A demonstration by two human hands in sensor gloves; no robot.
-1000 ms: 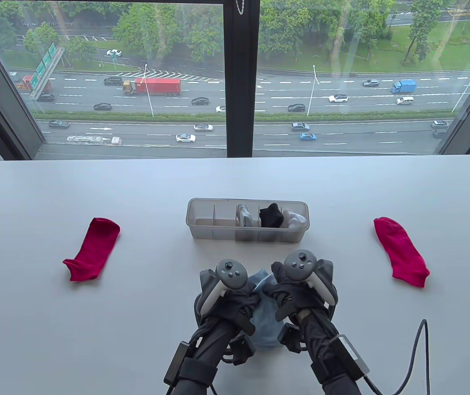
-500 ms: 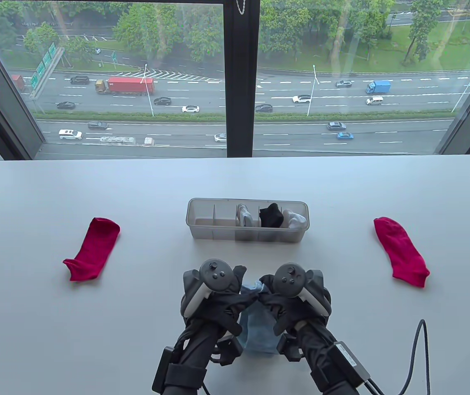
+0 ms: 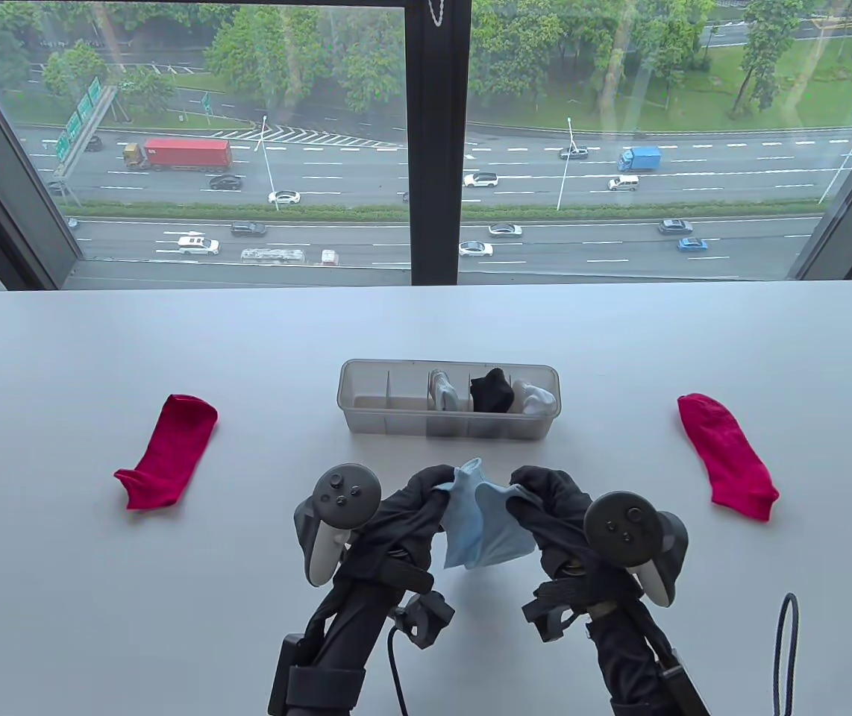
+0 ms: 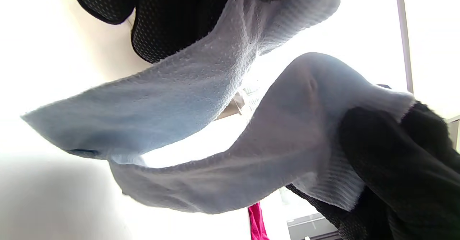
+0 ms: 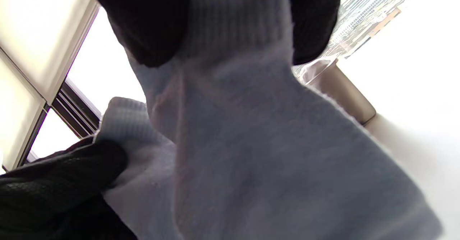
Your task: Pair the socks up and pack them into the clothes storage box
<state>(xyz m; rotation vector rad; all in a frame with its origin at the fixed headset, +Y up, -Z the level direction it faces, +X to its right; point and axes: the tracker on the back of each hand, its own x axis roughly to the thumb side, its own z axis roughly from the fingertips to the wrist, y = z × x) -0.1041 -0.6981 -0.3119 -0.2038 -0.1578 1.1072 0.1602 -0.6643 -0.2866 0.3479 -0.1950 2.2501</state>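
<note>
Holding the light blue socks up off the table, just in front of its near edge at the middle, both hands are pinching the ribbed cuff end: the left hand is gripping one side with curled fingers, the right hand the other, and the cloth is hanging down between them, apart from the tabletop. In the left wrist view the cuff is being pulled open into a mouth, with two layers of blue knit showing, so the step in hand is probably the turning of one cuff over the pair to bind it. The storage box is sitting just beyond the hands, at the table's middle, its three right compartments already taking grey, black and white bundles and its two left ones looking bare. The next move is likely calling for the cuff to be rolled over the bundle, then for the bundle to be carried forward into a free left compartment. Two red socks are waiting unpaired, one toward the table's left edge and the other toward its right edge, well apart.
</note>
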